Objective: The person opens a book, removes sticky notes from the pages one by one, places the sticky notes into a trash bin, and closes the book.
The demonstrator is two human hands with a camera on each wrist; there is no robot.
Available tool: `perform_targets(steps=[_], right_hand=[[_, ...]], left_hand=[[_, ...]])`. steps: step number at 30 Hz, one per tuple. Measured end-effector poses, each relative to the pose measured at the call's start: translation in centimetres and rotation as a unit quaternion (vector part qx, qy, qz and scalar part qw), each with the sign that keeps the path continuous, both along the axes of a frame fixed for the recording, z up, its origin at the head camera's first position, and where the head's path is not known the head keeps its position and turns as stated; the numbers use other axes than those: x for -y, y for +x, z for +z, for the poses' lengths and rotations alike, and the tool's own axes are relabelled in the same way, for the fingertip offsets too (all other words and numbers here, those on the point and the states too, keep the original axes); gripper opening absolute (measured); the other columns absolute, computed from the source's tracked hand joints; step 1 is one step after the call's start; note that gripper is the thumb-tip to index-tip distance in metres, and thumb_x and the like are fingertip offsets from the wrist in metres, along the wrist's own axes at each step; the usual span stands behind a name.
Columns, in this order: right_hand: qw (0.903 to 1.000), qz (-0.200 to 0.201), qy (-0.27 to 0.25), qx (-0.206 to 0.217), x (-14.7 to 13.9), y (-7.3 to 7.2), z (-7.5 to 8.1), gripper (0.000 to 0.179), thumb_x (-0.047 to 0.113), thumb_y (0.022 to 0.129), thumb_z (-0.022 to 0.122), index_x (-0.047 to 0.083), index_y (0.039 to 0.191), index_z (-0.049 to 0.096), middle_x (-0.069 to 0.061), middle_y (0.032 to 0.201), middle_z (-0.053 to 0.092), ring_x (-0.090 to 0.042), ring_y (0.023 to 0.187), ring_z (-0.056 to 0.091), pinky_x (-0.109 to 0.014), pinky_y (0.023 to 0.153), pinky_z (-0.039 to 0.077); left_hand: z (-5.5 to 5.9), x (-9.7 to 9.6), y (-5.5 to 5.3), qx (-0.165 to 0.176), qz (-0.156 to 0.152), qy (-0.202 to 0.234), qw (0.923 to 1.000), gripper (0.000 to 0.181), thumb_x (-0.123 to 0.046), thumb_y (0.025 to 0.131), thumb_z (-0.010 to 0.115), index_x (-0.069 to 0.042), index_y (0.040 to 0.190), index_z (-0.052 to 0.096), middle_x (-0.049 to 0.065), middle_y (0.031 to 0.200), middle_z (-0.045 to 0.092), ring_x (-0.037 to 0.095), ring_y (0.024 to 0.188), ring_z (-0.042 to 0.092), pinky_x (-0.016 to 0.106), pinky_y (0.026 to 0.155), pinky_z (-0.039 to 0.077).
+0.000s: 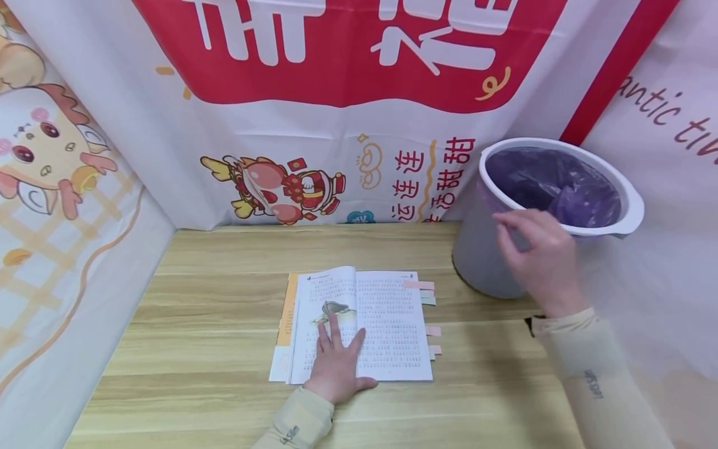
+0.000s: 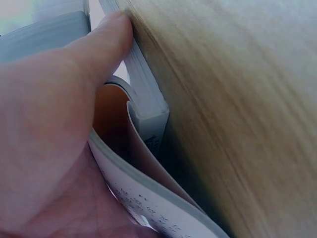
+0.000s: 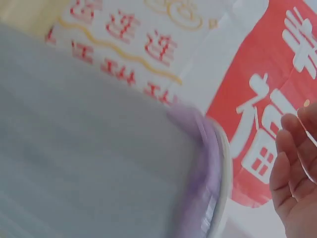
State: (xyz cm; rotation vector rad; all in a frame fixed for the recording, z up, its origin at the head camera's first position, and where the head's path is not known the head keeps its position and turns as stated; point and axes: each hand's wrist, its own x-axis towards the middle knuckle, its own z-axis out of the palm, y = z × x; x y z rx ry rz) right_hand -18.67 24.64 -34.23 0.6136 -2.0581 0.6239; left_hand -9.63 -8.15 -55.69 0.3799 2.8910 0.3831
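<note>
An open book (image 1: 387, 324) lies on the wooden table, printed text on both pages and a small boat picture on the left one. My left hand (image 1: 336, 368) rests on it with fingers spread, the thumb at the lower edge. Seen in the left wrist view, that thumb (image 2: 111, 42) touches the edge of the page block. At the right, a grey trash bin (image 1: 485, 255) with a white rim holds a purple plastic bag (image 1: 589, 193). My right hand (image 1: 541, 255) hovers by the bin's near rim, fingers loosely bent, with nothing visible in them.
Pink and green sticky tabs (image 1: 432, 332) stick out from the book's right side. Behind the table hangs a white and red printed cloth (image 1: 348, 75). More printed cloth covers the left and right sides. The bin stands at the back right of the table (image 1: 213, 299).
</note>
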Motion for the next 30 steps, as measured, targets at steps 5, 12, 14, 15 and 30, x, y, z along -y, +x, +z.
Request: perform_targets(steps=[5,12,14,15,30], right_hand=[[0.9985,0.048,-0.014,0.024,1.0,0.6,-4.3,0.016,0.003,0.084,0.068,0.0,0.099,0.076,-0.011,0.093,0.073,-0.028,0.082,0.066,-0.015,0.088,0.045],[0.9922,0.04,-0.018,0.117,0.4,1.1,-10.5,0.019,-0.008,0.08,0.073,0.002,0.097,0.076,-0.007,0.087,0.072,-0.016,0.072,0.064,-0.011,0.067,0.048],[0.9898,0.033,-0.016,0.137,0.1,1.2,-11.8,0.018,-0.009,0.08,0.074,0.001,0.096,0.076,-0.006,0.085,0.071,-0.013,0.069,0.061,-0.01,0.063,0.047],[0.9887,0.028,-0.015,0.147,-0.1,1.3,-12.5,0.018,-0.009,0.08,0.074,0.001,0.095,0.076,-0.006,0.083,0.071,-0.012,0.068,0.06,-0.01,0.062,0.046],[0.9725,0.009,0.007,0.233,-1.0,1.5,-16.8,0.017,-0.007,0.082,0.074,0.001,0.097,0.076,-0.006,0.086,0.072,-0.015,0.068,0.063,-0.034,0.058,0.057]], left_hand=[[0.0,0.0,-0.1,0.002,0.002,0.001,1.0,0.106,-0.072,0.069,0.073,-0.02,0.154,0.037,0.043,0.153,-0.006,0.067,0.135,0.005,0.066,0.11,0.025],[-0.2,-0.1,0.0,0.003,0.004,0.003,1.0,0.106,-0.072,0.068,0.073,-0.02,0.154,0.038,0.043,0.153,-0.007,0.067,0.135,0.005,0.066,0.11,0.025],[-0.1,-0.1,0.0,0.002,0.004,0.001,1.0,0.107,-0.072,0.068,0.073,-0.02,0.154,0.038,0.043,0.153,-0.006,0.067,0.135,0.005,0.066,0.11,0.025],[-0.1,-0.1,0.0,0.001,0.004,0.001,1.0,0.106,-0.072,0.068,0.073,-0.02,0.154,0.038,0.043,0.153,-0.006,0.067,0.135,0.005,0.066,0.11,0.025],[0.4,-0.2,0.0,-0.001,0.003,-0.002,1.0,0.105,-0.071,0.069,0.074,-0.02,0.154,0.038,0.043,0.153,-0.004,0.067,0.136,0.007,0.065,0.111,0.025]])
